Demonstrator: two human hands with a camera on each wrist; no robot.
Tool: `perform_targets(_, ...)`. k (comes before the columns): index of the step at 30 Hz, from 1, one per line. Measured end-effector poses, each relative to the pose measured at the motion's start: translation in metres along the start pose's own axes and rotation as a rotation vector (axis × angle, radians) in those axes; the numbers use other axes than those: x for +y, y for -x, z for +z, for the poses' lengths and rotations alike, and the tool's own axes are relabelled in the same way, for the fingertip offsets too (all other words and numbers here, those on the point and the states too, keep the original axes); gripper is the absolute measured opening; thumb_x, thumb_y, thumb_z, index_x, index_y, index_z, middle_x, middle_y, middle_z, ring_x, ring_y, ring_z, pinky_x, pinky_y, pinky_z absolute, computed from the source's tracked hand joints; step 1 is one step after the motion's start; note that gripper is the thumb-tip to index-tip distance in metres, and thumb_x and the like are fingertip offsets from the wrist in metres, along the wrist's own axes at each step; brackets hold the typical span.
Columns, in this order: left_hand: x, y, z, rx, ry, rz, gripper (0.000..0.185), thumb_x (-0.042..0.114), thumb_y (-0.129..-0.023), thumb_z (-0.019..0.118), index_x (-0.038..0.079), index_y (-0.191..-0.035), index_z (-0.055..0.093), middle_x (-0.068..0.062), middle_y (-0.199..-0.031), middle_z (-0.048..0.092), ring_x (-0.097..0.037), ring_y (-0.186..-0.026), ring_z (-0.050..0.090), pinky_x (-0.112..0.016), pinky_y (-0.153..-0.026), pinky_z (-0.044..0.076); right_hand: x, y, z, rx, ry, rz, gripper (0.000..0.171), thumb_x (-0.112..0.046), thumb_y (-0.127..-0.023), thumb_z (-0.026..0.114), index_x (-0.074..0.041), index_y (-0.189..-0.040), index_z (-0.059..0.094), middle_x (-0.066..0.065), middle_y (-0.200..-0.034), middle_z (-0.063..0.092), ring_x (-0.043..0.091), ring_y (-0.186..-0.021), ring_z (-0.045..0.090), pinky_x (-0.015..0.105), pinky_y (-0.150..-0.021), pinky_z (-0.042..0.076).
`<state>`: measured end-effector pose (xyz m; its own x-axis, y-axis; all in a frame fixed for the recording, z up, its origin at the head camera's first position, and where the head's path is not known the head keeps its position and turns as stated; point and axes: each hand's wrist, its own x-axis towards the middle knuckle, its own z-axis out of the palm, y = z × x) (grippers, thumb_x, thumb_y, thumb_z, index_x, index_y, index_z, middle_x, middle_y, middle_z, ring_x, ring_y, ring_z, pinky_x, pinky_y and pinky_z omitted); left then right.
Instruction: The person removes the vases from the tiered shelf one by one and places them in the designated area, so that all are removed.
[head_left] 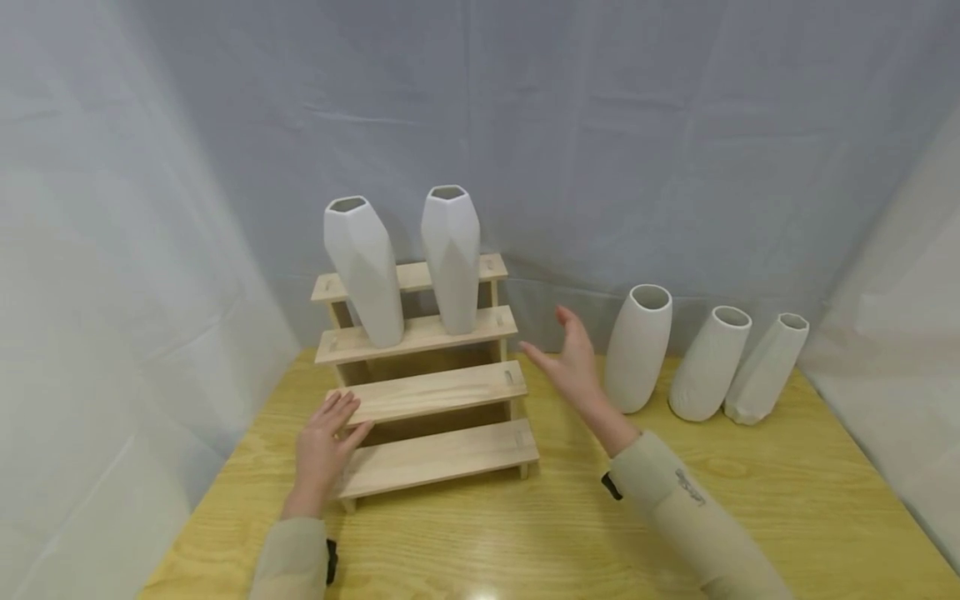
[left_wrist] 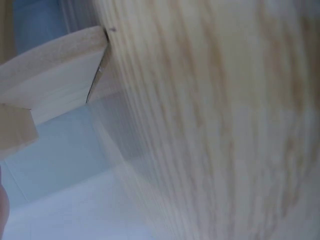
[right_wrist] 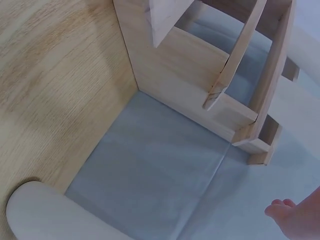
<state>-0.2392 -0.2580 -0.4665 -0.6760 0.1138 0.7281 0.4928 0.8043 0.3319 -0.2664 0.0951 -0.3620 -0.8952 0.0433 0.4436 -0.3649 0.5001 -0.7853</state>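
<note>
My left hand (head_left: 325, 446) rests at the left end of a stepped wooden stand (head_left: 438, 457), fingers extended over the second step from the bottom. Between the stand and a white oval vase (head_left: 637, 350), my right hand (head_left: 573, 367) is in the air, thumb and fingers spread and holding nothing. Two white faceted vases, a left one (head_left: 365, 275) and a right one (head_left: 452, 258), stand upright on the second step from the top. In the right wrist view part of a hand (right_wrist: 297, 215) shows at the lower right, with the stand's side (right_wrist: 180, 65) above.
Right of the oval vase stand a textured white vase (head_left: 708, 367) and a slimmer faceted vase (head_left: 768, 371), side by side on the yellow wooden table (head_left: 465, 550). A grey curtain (head_left: 600, 167) hangs behind, with pale sheets (head_left: 90, 333) at both sides.
</note>
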Motion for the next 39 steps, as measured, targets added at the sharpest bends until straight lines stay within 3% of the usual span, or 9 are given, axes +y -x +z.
perform_targets(28,-0.001,0.000,0.000,0.030,-0.010,0.032,0.044,0.014,-0.063,0.078,-0.003,-0.102,0.065,-0.018,-0.109,0.059,-0.034,-0.108,0.050,-0.049,-0.086,0.041,-0.024,-0.024,0.038,-0.054,-0.044,0.008,0.078,-0.029,-0.078,0.068,0.004,-0.134,0.025,0.020,-0.135,0.033,0.030,-0.123,0.032,0.038,-0.102,0.027)
perform_targets(39,0.002,-0.001,-0.001,0.022,-0.004,0.020,0.043,0.016,-0.066,0.077,-0.003,-0.102,0.064,-0.018,-0.110,0.059,-0.034,-0.108,0.049,-0.050,-0.086,0.041,-0.037,-0.039,0.050,-0.052,-0.039,-0.004,0.078,-0.031,-0.076,0.069,0.004,-0.133,0.029,0.020,-0.132,0.037,0.030,-0.120,0.036,0.039,-0.099,0.032)
